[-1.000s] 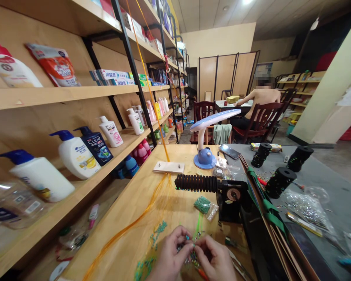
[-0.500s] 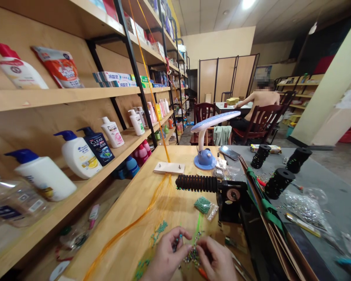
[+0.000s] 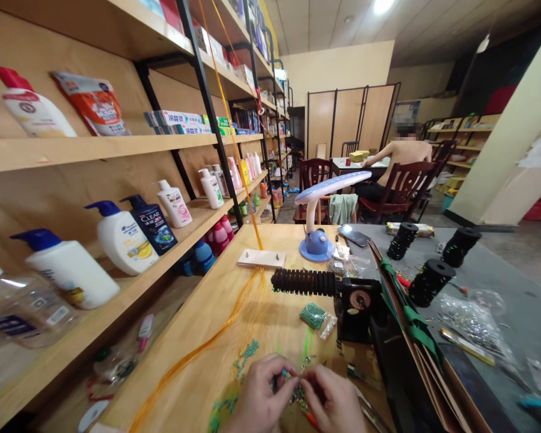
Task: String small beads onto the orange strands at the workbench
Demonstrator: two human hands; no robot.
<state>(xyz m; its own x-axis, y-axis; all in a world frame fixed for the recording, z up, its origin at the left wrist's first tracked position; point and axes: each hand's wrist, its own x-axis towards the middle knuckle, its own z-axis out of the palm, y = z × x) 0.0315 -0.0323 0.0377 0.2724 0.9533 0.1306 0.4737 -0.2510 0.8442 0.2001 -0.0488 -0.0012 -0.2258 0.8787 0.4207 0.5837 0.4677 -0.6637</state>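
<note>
My left hand [image 3: 262,394] is curled closed around some small dark and blue beads, thumb against the fingertips. Close beside it, my right hand [image 3: 332,397] is pinched, its fingertips meeting those of the left; whatever they pinch is too small to make out. Under and between the hands lie mixed loose beads [image 3: 299,397], partly hidden by the fingers. Bright green cord [image 3: 306,343] runs just behind them. Left of the hands, turquoise beads [image 3: 244,355] are scattered on the wooden table [image 3: 202,343]. A small bag of green beads [image 3: 313,315] lies farther back.
A black ridged roller [image 3: 303,282] on a stand is behind the hands. Orange threads [image 3: 198,355] pass a wooden block [image 3: 261,258]. A blue lamp [image 3: 316,245] stands at the back. Cardboard [image 3: 415,325] borders the right side; shelves of bottles [image 3: 126,243] line the left. Another person [image 3: 408,153] sits far off.
My hands have drawn together, the right fingertips shifting slightly left to meet the left ones. The left fingers have closed a little more over the beads.
</note>
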